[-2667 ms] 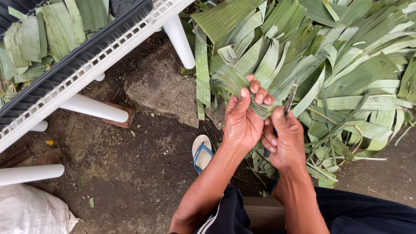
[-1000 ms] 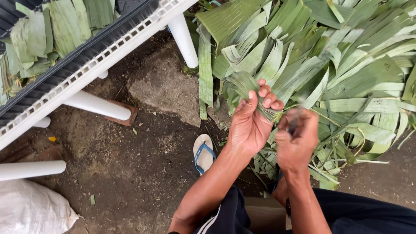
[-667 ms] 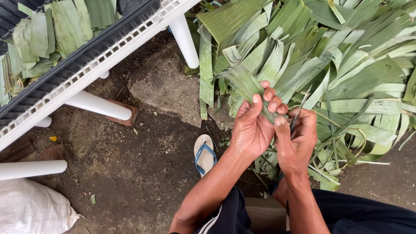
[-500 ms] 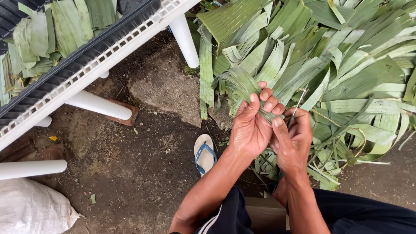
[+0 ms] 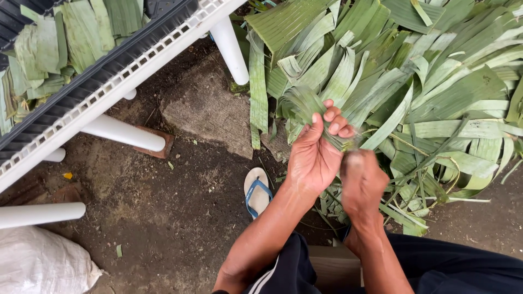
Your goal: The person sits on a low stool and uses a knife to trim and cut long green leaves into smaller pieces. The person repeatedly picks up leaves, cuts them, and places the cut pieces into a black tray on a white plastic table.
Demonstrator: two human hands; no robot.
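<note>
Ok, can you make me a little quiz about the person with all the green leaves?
1. True or false: the left hand grips a strip of long green banana leaf.
2. What lies on the dirt ground beside the left forearm?
A. a white sandal with blue straps
B. a red bucket
C. a metal spoon
3. Fill in: the big pile of torn green leaves lies on the person's ____ side.

Key
1. True. The right hand is blurred just below it, so its grip cannot be told.
2. A
3. Right; more leaf pieces sit in the dark crate with a white rim on the left.
</note>
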